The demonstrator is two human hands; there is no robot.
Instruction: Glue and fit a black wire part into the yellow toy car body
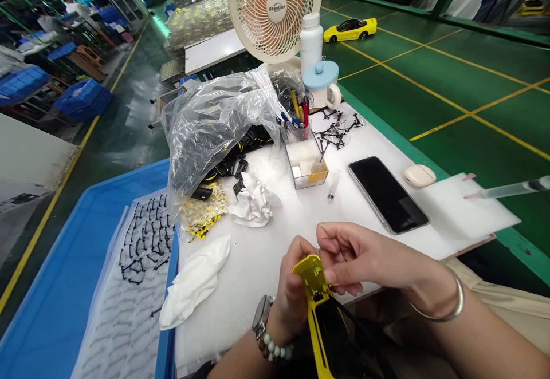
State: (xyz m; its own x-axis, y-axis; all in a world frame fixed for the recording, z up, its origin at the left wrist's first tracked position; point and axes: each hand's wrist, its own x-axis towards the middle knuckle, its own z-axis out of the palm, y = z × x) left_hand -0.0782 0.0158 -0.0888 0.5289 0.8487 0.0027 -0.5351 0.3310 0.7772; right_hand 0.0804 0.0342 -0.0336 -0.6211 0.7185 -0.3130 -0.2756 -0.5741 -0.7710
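My left hand (pixel 293 293) grips a long yellow-and-black plastic part (pixel 313 273), possibly a model car shell, which runs down towards my lap. The fingertips of my right hand (pixel 361 256) are at its yellow upper end, and whether they pinch something small there is hidden. Both hands are above the near edge of a white foam-topped table (pixel 253 276). A crumpled white cloth (pixel 193 279) lies left of my hands. Beyond them is a crumpled white tissue (pixel 253 201).
A clear plastic bag (pixel 215 127) of black parts, loose yellow pieces (pixel 201 210), a clear box (pixel 306 164), a phone (pixel 387 194) and a syringe (pixel 507 191) are on or over the table. A blue tray (pixel 107 207) lies left; a fan (pixel 270 7) stands behind.
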